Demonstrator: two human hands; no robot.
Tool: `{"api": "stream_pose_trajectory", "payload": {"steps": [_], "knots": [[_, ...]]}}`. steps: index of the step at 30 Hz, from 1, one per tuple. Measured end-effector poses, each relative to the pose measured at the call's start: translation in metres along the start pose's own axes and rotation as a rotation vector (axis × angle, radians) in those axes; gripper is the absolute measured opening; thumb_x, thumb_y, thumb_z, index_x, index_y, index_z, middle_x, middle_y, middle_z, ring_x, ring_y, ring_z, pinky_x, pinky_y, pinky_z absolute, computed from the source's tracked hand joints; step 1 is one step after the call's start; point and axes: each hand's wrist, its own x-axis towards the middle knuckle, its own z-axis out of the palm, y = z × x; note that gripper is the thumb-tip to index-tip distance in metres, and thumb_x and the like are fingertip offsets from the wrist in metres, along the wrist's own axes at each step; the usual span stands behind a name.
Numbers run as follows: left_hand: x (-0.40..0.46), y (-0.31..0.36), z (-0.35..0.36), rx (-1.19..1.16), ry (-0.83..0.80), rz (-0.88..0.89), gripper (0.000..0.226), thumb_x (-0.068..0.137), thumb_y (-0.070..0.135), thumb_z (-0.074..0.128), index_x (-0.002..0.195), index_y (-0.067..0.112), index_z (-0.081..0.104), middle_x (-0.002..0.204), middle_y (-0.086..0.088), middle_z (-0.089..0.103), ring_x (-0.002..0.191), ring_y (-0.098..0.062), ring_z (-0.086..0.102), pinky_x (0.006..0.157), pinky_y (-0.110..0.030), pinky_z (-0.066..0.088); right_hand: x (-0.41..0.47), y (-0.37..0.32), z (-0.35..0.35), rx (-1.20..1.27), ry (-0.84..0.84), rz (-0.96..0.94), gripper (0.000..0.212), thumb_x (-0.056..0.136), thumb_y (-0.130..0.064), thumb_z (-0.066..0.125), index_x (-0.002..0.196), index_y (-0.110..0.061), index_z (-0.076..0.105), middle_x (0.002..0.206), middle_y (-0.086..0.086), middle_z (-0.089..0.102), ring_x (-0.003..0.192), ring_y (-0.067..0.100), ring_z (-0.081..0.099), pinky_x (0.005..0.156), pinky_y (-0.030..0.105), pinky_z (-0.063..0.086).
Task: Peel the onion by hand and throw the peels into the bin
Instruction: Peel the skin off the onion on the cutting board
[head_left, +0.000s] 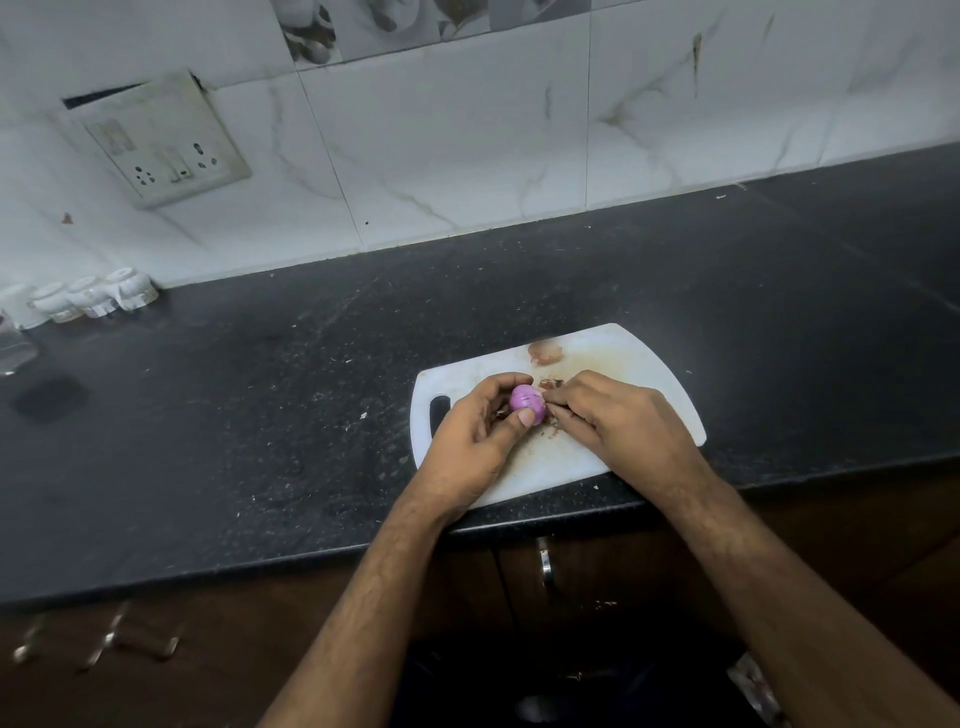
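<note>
purple onion (527, 405) in left hand (480, 436), axis unclear

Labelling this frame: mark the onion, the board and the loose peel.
onion (525, 401): head view, bare purple side.
board (641, 364): head view, bare far right part.
peel (545, 352): head view, middle of the scrap at the far edge.

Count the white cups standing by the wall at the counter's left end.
4, upside down in a row: cup nearest the board, then cup, cup and cup at the frame edge; more may lie beyond.
</note>
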Motion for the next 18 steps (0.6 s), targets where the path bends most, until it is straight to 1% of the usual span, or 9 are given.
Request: {"api": "stream_pose_trajectory", "payload": {"steps": [2, 3, 5, 6, 9, 12, 15, 16, 18], "knots": [[-0.0002, -0.0007, -0.0002, -0.012, 0.022, 0.003, 0.037, 0.1, 0.018, 0.073, 0.136, 0.021, 0.064, 0.131, 0.0, 0.073, 0.126, -0.014, 0.067, 0.115, -0.038, 0.051, 0.0011, 0.0001, -0.0005, -0.004, 0.009, 0.027, 0.031, 0.096, -0.041, 0.052, 0.101, -0.021, 0.075, 0.088, -0.008, 0.07, 0.072, 0.015, 0.069, 0.051, 0.038, 0.056], [-0.0004, -0.0008, -0.0002, -0.017, 0.029, 0.006, 0.037, 0.1, 0.017, 0.074, 0.135, 0.021, 0.064, 0.13, -0.002, 0.073, 0.121, -0.016, 0.069, 0.114, -0.039, 0.053, 0.0014, 0.0, -0.0004, -0.007, 0.006, 0.038, 0.027, 0.095, -0.04, 0.056, 0.098, -0.021, 0.075, 0.087, -0.009, 0.069, 0.069, 0.015, 0.067, 0.05, 0.037, 0.055], [-0.0006, -0.0012, -0.0003, -0.026, 0.04, 0.016, 0.039, 0.097, 0.016, 0.077, 0.134, 0.024, 0.065, 0.128, -0.001, 0.073, 0.111, -0.019, 0.068, 0.11, -0.04, 0.056, 0.0016, -0.0013, 0.0005, -0.03, 0.001, 0.033, 0.012, 0.091, -0.032, 0.069, 0.09, -0.021, 0.071, 0.082, -0.01, 0.066, 0.063, 0.013, 0.062, 0.047, 0.032, 0.05], [-0.0007, -0.0015, -0.0003, -0.047, 0.047, 0.016, 0.041, 0.095, 0.015, 0.079, 0.133, 0.024, 0.065, 0.126, 0.002, 0.073, 0.109, -0.017, 0.067, 0.107, -0.039, 0.057, 0.0019, -0.0024, 0.0001, -0.047, -0.008, 0.026, 0.009, 0.089, -0.028, 0.072, 0.087, -0.021, 0.068, 0.079, -0.01, 0.063, 0.06, 0.013, 0.058, 0.045, 0.03, 0.046], [-0.0013, -0.0016, -0.0004, -0.101, 0.072, 0.009, 0.044, 0.09, 0.011, 0.084, 0.129, 0.021, 0.065, 0.119, 0.009, 0.074, 0.108, -0.008, 0.067, 0.101, -0.032, 0.057, 0.0038, -0.0055, -0.0011, -0.089, -0.081, 0.002, 0.013, 0.088, -0.025, 0.067, 0.08, -0.021, 0.058, 0.076, -0.008, 0.056, 0.058, 0.014, 0.049, 0.045, 0.028, 0.035], [-0.0012, -0.0023, 0.0014, -0.091, 0.082, 0.024, 0.042, 0.089, 0.011, 0.085, 0.126, 0.017, 0.067, 0.12, 0.001, 0.075, 0.108, -0.01, 0.068, 0.102, -0.034, 0.057, 0.0047, -0.0074, -0.0016, -0.113, -0.097, 0.003, 0.015, 0.087, -0.024, 0.067, 0.08, -0.023, 0.053, 0.077, -0.008, 0.05, 0.06, 0.012, 0.044, 0.046, 0.026, 0.026], [-0.0005, -0.0009, 0.0022, -0.061, 0.076, 0.028, 0.042, 0.088, 0.009, 0.085, 0.126, 0.014, 0.069, 0.119, -0.003, 0.076, 0.105, -0.009, 0.069, 0.096, -0.027, 0.056, 0.0039, -0.0075, -0.0006, -0.101, -0.117, 0.04, 0.012, 0.089, -0.028, 0.067, 0.087, -0.025, 0.055, 0.081, -0.008, 0.05, 0.065, 0.013, 0.049, 0.048, 0.026, 0.028], [-0.0004, -0.0011, 0.0018, -0.052, 0.076, 0.032, 0.042, 0.088, 0.011, 0.086, 0.126, 0.017, 0.07, 0.121, -0.003, 0.076, 0.108, -0.011, 0.07, 0.097, -0.027, 0.056, 0.0039, -0.0071, -0.0007, -0.098, -0.126, 0.06, 0.011, 0.091, -0.029, 0.066, 0.09, -0.025, 0.056, 0.083, -0.008, 0.05, 0.067, 0.013, 0.05, 0.048, 0.027, 0.031], [-0.001, -0.0021, -0.0006, -0.051, 0.106, 0.037, 0.042, 0.087, 0.019, 0.087, 0.126, 0.025, 0.073, 0.125, 0.001, 0.074, 0.117, -0.017, 0.07, 0.103, -0.032, 0.056, 0.0048, -0.0045, -0.0012, -0.093, -0.111, 0.114, 0.006, 0.095, -0.029, 0.064, 0.095, -0.025, 0.06, 0.088, -0.009, 0.052, 0.071, 0.014, 0.054, 0.05, 0.031, 0.042]]}}
